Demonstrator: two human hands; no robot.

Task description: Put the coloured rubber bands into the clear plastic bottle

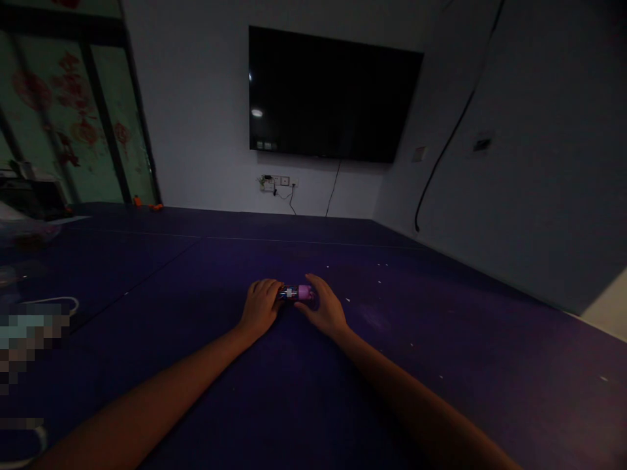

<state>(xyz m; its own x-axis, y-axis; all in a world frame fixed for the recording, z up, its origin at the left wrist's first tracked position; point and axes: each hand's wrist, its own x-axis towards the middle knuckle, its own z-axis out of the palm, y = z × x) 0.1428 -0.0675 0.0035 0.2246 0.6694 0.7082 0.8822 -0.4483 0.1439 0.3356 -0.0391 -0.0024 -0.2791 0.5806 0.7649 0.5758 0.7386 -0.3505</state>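
A clear cylindrical container with dark, multicoloured contents, a small white label and a purple cap lies on its side on the purple floor covering. Wrapped over its left end, my left hand has its fingers closed on it and hides that part. My right hand is around the capped end, thumb and forefinger spread on either side of the cap. A gap shows between those fingers and the cap. What is inside the container is too dark to make out.
Small white scraps dot the floor covering on the right. At the left edge are a blurred-out patch and a white cord. Orange objects lie by the glass door. A television hangs on the far wall.
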